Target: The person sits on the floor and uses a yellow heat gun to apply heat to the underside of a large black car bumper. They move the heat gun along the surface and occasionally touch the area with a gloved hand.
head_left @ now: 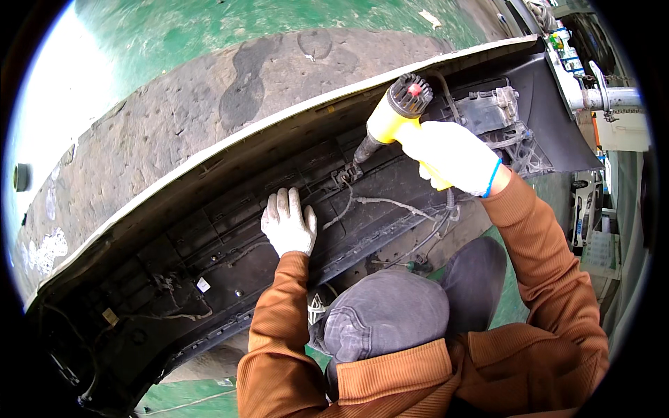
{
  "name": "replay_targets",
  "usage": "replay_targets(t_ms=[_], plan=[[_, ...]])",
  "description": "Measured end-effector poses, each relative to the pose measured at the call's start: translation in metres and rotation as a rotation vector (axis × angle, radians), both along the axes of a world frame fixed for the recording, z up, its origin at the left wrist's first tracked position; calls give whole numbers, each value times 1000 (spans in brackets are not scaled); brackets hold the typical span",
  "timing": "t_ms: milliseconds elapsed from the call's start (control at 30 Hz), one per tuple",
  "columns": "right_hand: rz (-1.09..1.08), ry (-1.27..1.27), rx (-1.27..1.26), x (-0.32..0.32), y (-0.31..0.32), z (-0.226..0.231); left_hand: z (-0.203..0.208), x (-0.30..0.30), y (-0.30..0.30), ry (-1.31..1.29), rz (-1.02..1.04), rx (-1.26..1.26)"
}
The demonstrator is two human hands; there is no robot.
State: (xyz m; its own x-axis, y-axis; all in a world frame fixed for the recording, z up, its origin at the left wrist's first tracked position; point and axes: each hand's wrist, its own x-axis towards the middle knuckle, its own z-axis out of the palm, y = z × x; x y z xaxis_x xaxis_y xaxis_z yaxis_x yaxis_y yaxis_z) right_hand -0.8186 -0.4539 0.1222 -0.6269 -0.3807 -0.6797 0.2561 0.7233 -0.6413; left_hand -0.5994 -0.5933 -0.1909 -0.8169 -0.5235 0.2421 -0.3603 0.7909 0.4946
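A long black car bumper (327, 245) lies with its inner side up, running from the lower left to the upper right. In a white glove, my right hand (456, 153) is wrapped round the grip of a yellow heat gun (385, 125). Its dark nozzle (366, 149) points down at a small bracket (344, 175) inside the bumper, close to it; whether they touch I cannot tell. My left hand (290, 223), gloved too, rests flat on the bumper left of that bracket, fingers stretched. A wiring harness (394, 203) runs along the bumper beside the bracket.
Beyond the bumper lies a stained grey mat (174, 104) on the green floor (376, 17). The heat gun's cord (451, 203) hangs below its grip. At the right stand a metal bar (617, 97) and shelving. My knees (390, 306) are close to the bumper's near edge.
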Motion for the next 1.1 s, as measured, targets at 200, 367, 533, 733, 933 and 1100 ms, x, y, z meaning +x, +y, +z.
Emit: replay_targets(t_ms=[200, 367, 533, 733, 933, 1100], plan=[[-48, -40, -45, -1, 5, 1, -1, -1, 1, 6, 6, -2], [-17, -24, -29, -2, 5, 2, -1, -1, 0, 7, 11, -3], [-53, -55, -71, -2, 9, 0, 0, -1, 1, 0, 8, -1], [-59, -72, -71, -4, 11, -1, 0, -1, 1, 6, 8, -7], [-68, -68, -93, -4, 15, -2, 1, -1, 2, -15, 9, 2], [-135, -138, -152, -4, 17, -1, 0, -1, 2, -16, 10, 1]])
